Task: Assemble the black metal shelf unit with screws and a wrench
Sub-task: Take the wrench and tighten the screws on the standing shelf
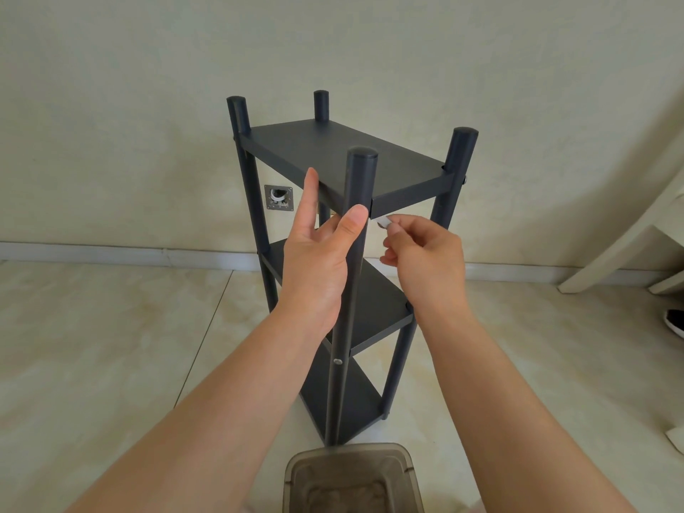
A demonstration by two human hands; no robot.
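**Shelf unit upright on tile, both hands at the near front post**

Far left: cream plaster wall (111,105), matt, with a small square metal wall plate (279,198) low down behind the shelf. Pale glossy marbled floor tiles (92,346) run open to the left of the unit.

Centre: the black metal three-tier shelf unit (344,157) stands upright on the floor, close to the wall. Four round capped posts rise above a flat, finely textured top panel. A silver screw head (337,361) shows on the near post at the middle tier.

Left hand (318,261): thumb pressed against the near front post (361,179) just under the top panel's corner, index finger straight up along the panel's front edge, other fingers behind the post. A loose brace, not a fist.

Right hand (425,261): fingers curled, pinching a small silvery metal piece (385,221) just beside that post, under the panel's edge; whether wrench or screw cannot be told.

Bottom centre: a translucent brown plastic bin (351,479), rounded rim, near the unit's foot. Far right: a white angled furniture leg (622,249) and a black shoe (675,322), well apart.
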